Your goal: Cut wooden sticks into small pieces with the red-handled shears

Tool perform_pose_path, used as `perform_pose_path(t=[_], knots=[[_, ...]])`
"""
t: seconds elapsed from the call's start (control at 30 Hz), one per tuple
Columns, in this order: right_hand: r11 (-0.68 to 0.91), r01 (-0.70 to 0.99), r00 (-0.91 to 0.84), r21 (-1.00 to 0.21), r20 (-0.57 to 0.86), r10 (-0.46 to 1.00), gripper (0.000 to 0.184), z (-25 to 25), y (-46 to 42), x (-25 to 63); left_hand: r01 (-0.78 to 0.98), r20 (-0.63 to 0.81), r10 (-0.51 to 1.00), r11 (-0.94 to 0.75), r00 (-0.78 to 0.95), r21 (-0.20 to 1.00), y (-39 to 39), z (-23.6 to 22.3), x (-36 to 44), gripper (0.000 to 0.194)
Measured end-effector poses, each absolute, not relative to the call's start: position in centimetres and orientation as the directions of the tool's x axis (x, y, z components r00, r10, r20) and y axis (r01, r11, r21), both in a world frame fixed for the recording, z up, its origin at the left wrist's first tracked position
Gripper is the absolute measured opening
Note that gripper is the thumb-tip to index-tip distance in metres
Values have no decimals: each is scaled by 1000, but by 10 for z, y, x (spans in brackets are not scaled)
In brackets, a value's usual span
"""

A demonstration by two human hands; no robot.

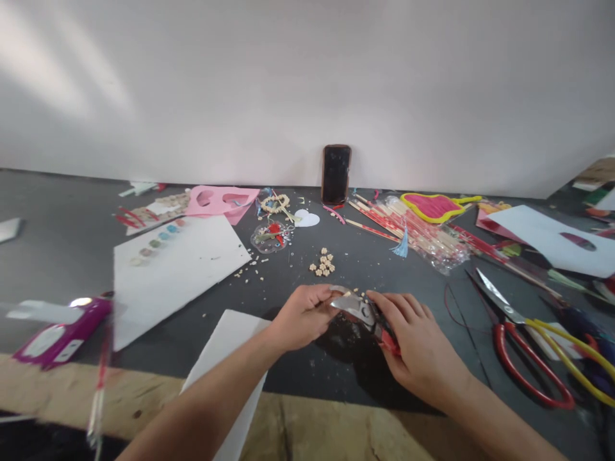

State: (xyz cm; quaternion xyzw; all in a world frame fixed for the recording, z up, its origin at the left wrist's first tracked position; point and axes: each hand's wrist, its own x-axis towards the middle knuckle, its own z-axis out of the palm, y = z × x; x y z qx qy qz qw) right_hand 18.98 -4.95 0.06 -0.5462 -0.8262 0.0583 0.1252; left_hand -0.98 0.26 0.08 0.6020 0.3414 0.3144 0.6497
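Observation:
My right hand [416, 333] is closed around the red handles of metal cutting pliers [350, 305], above the black tabletop near its front edge. The jaws of the pliers point left. My left hand [305, 317] is closed in a pinch right at the jaws; what its fingers hold is too small and too covered to make out. Tiny pale bits [356, 291] show just beyond the jaws. Past my hands, a little pile of pale flower-shaped beads [323, 264] lies on the table.
Red-handled scissors [516, 358] lie at the right, partly under a yellow-handled tool. Wrapped chopsticks [408, 227] and a yellow-rimmed pink fan shape [430, 207] are behind. A phone [336, 174] leans on the wall. White foam sheets [173, 275] and a purple glue gun [62, 333] lie left.

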Motion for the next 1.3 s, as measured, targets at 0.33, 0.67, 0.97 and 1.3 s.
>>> perform_pose_path(t=[0.33,0.67,0.97,1.3], knots=[[472,831,-438,-295,177,881,60,2,-50,190,-223,-160,620,493,768,841,6,-1,-18,31],[343,897,-325,-278,110,939,42,-2,-53,189,-35,-113,861,150,495,988,4,-8,-7,19],[362,897,-333,-253,150,931,54,-3,-50,188,151,17,929,-78,369,985,0,-2,-6,17],[383,877,-356,-288,145,923,45,-2,-52,189,-146,-194,800,330,568,933,4,-6,-8,31]])
